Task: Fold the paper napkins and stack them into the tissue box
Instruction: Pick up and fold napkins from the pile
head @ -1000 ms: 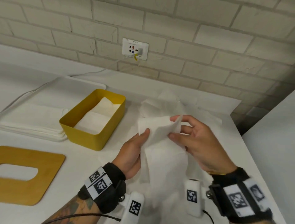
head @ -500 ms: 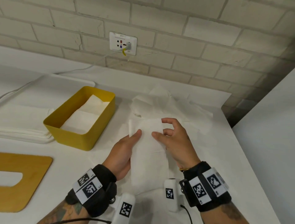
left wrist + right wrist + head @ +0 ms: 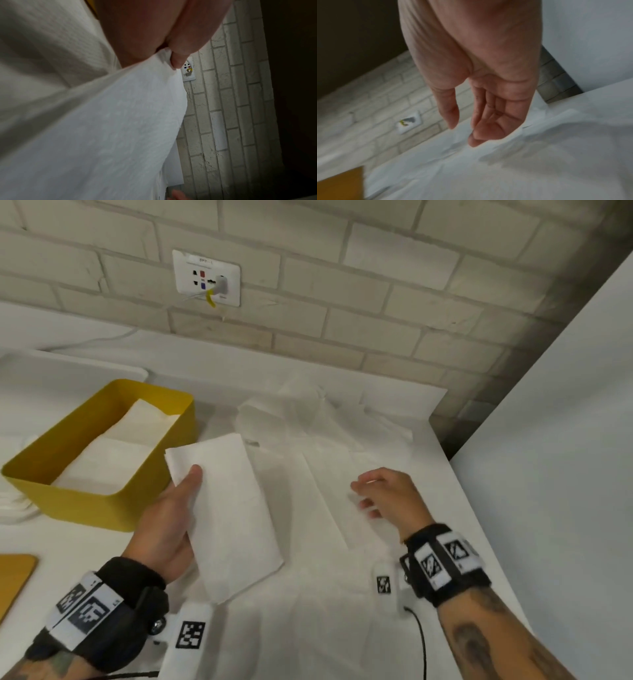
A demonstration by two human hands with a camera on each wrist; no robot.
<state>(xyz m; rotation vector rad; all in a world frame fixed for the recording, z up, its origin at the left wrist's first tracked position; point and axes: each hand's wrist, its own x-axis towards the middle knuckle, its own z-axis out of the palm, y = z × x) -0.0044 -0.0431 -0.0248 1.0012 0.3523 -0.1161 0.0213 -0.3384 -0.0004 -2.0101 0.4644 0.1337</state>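
The left hand (image 3: 164, 518) holds a folded paper napkin (image 3: 226, 508) by its long left edge, thumb on top near the far corner and fingers hidden beneath, so the folded strip is carried just right of the yellow tissue box (image 3: 85, 498) and above the surface (image 3: 308, 628). The left wrist view shows the thumb pressing the paper against the fingers. The right hand (image 3: 387, 494) holds nothing; its fingers hang loosely curled, close over the loose unfolded napkins (image 3: 329, 474) spread on the surface toward the brick wall (image 3: 342, 302). Inside the box a stack of folded napkins (image 3: 113, 453) already lies flat, and a wooden lid (image 3: 13, 580) with a cut-out sits at the near left, well apart from the box. The step in hand looks like moving this napkin over the box to lay it on the stack. The grip is on one edge only, so the free half could droop or fall open on the way, undoing the fold. The strip is tilted against the box's long axis; if it goes in without being turned, a corner may catch the rim and crumple, or it may land askew on the stack. The thin paper could also tear or crease under a tighter pinch. Whether the right hand touches the loose sheets cannot be told.
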